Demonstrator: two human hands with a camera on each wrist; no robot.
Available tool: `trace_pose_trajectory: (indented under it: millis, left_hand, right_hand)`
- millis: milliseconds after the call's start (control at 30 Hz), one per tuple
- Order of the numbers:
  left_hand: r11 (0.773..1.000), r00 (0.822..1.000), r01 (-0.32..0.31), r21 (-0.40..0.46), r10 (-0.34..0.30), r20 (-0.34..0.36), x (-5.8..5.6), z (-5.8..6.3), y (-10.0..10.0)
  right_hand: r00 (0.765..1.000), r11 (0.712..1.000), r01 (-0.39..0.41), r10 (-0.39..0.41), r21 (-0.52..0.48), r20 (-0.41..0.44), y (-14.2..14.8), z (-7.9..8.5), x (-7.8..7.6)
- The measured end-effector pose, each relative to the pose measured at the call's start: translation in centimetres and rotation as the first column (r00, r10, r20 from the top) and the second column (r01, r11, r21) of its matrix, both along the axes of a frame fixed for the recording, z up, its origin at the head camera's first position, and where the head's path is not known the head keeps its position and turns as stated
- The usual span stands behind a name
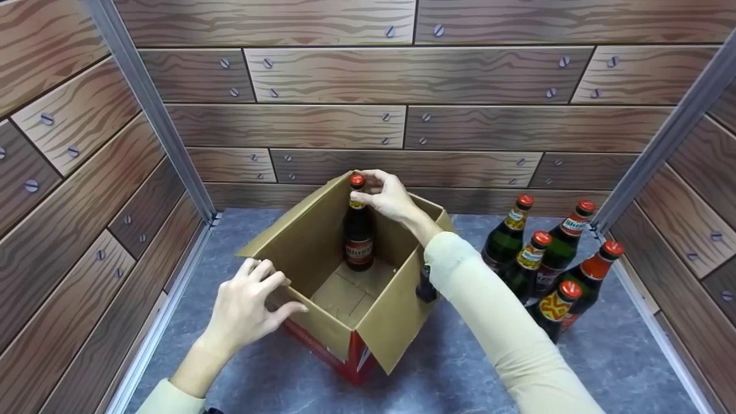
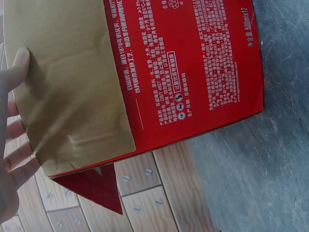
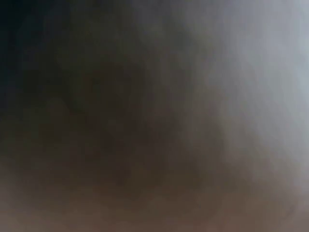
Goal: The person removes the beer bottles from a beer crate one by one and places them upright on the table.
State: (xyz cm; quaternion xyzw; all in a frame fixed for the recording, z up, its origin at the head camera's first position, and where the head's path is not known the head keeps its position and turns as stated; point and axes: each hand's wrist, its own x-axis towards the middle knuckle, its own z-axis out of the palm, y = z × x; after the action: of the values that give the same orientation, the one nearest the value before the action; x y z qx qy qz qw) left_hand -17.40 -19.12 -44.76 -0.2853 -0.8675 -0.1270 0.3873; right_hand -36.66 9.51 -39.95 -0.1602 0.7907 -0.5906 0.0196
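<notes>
An open cardboard box (image 1: 330, 336), red outside and brown inside, stands in the middle. One dark beer bottle (image 1: 359, 230) with a red cap stands upright in its far corner. My right hand (image 1: 388, 195) reaches over the box and grips this bottle's neck, thumb across the front. My left hand (image 1: 244, 302) holds the near left edge of the box. In the left wrist view its thumb lies on the brown flap (image 2: 77, 96), and its fingers (image 2: 14, 157) meet the flap's edge. The right wrist view is a dark blur.
Several green beer bottles (image 1: 540, 253) with red caps stand grouped on the grey floor (image 1: 471, 368), right of the box and beyond my right sleeve. Wood-patterned walls (image 1: 368, 126) enclose the back and sides. A box flap (image 1: 397, 322) juts out toward the near right.
</notes>
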Motion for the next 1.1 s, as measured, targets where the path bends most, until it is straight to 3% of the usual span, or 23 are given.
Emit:
trace_pose_trajectory:
  millis: [233, 533, 800, 1100]
  left_hand:
    - [1.0, 1.0, -0.001, -0.004, 0.001, 0.003, -0.1, 0.1, 0.0]
    - [1.0, 1.0, -0.007, -0.004, 0.007, 0.01, 0.1, 0.0, 0.1]
    - [1.0, 1.0, -0.008, 0.0, 0.008, 0.005, 0.0, 0.0, 0.1]
    - [1.0, 1.0, -0.012, -0.015, 0.012, 0.008, 0.1, 0.1, 0.1]
  right_hand:
    - [1.0, 0.999, -0.021, 0.021, 0.039, -0.005, -0.1, 0.2, -0.2]
    - [0.999, 1.0, -0.01, 0.01, -0.002, -0.033, 0.3, -0.3, 0.2]
    - [0.998, 0.999, -0.048, 0.048, 0.013, -0.035, 0.2, -0.7, 0.5]
    - [0.998, 0.999, 0.014, -0.011, 0.038, -0.068, 0.4, -0.7, 0.9]
